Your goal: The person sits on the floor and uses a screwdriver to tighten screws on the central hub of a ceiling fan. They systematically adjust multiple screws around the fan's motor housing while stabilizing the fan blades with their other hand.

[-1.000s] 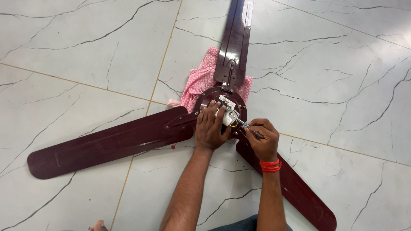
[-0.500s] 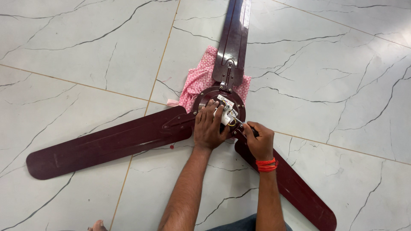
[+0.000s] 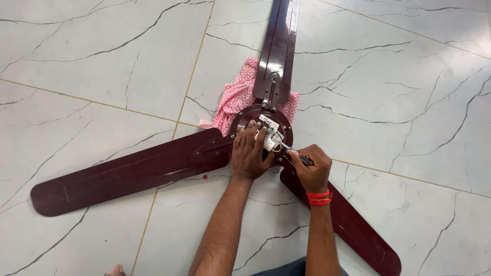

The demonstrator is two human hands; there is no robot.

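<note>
White marble-look floor tiles [image 3: 102,66] with dark veins are covered by a maroon ceiling fan [image 3: 128,171] laid flat, its three blades pointing toward about twelve, five and eight o'clock, with a pink patterned cloth [image 3: 232,99] tucked under the motor hub [image 3: 245,116]. The hub is steadied by the left hand [image 3: 249,153], laid flat over it with fingers curled near a small white part [image 3: 269,134] and its wires, while a thin dark tool [image 3: 296,156] is gripped in the closed right hand [image 3: 311,168] at the hub's four o'clock edge. Work at the wiring in the hub's centre appears to be in hand, and a steady hub and precise tip placement would be called for next.
</note>
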